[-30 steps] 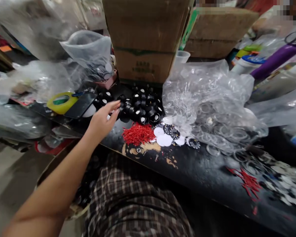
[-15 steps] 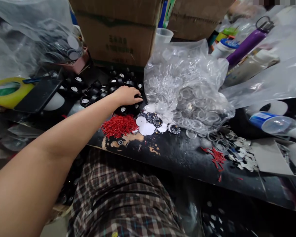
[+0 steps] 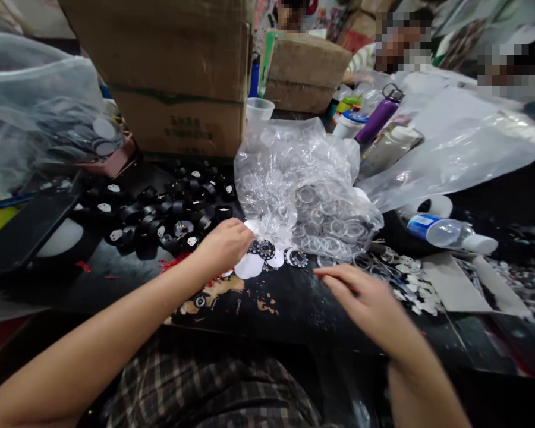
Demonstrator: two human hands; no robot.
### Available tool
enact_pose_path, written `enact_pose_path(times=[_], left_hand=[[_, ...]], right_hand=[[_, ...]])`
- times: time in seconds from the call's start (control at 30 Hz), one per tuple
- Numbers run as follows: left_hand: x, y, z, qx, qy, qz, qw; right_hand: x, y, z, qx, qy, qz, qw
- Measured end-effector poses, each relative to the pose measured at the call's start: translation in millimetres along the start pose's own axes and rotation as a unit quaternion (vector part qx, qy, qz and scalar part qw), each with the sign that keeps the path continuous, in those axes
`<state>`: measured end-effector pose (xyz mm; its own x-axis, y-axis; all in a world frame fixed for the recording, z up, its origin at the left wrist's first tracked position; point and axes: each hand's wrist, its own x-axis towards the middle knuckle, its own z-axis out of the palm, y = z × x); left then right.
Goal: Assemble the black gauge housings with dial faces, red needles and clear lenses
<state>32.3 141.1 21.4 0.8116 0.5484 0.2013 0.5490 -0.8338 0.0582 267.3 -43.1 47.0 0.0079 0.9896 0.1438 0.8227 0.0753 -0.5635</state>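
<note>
**Both hands at the front edge of the worktop**

My left hand (image 3: 223, 246) is low on the dark worktop (image 3: 289, 309), knuckles up and fingers curled under. It is clenched; I cannot tell what it grips, if anything. It covers most of the red pins (image 3: 172, 263), a few of which show at the wrist side. Just right of its fingertips lie the white discs (image 3: 248, 267) and two dark printed discs (image 3: 266, 248), touching one another in a small cluster.

My right hand (image 3: 365, 297) is released, fingers stretched toward the left, holding nothing. It hovers close over the worktop, apart from the left hand. Loose clear rings (image 3: 325, 260) lie just beyond its fingertips, spilled from the clear bag (image 3: 294, 178).

A heap of black caps (image 3: 173, 208) sits behind the left hand, in front of a cardboard box (image 3: 173, 77). A water bottle (image 3: 450, 233) lies on its side at far right.
</note>
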Motion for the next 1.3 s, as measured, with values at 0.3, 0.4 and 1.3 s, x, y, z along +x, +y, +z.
enact_pose_path(times=[0.3, 0.4, 1.3], left_hand=[[17, 47, 38.5, -0.001, -0.006, 0.075, 0.997], [26, 47, 49.3, 0.005, -0.002, 0.043, 0.999], [-13, 60, 51.5, -0.052, -0.024, -0.070, 0.996]], right_hand=[[66, 38, 69, -0.085, 0.003, 0.085, 0.993], [72, 34, 66, -0.090, 0.009, 0.070, 0.993], [96, 64, 30, -0.076, 0.155, 0.079, 0.982]])
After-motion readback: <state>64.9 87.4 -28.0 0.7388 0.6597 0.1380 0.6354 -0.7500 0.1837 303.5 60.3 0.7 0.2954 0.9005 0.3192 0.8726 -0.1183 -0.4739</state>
